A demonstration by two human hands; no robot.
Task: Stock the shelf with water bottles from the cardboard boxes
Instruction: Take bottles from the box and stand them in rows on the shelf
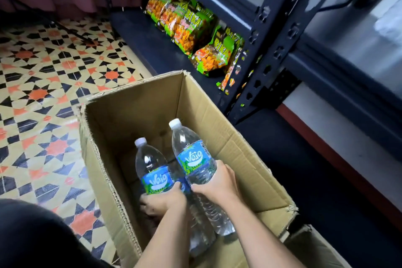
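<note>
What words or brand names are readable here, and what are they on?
"Waig": blue label of the left bottle, gripped by the left hand.
"Waig": blue label of the right bottle, gripped by the right hand.
"BIKA": green snack bags on the shelf.
Fine print on labels and bags: too blurred to read.

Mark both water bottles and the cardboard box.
Clear plastic water bottle on the left [156, 180]: head view, on its blue label.
Clear plastic water bottle on the right [195, 157]: head view, on its blue label.
Brown cardboard box [130, 113]: head view, on its inner far wall.
</note>
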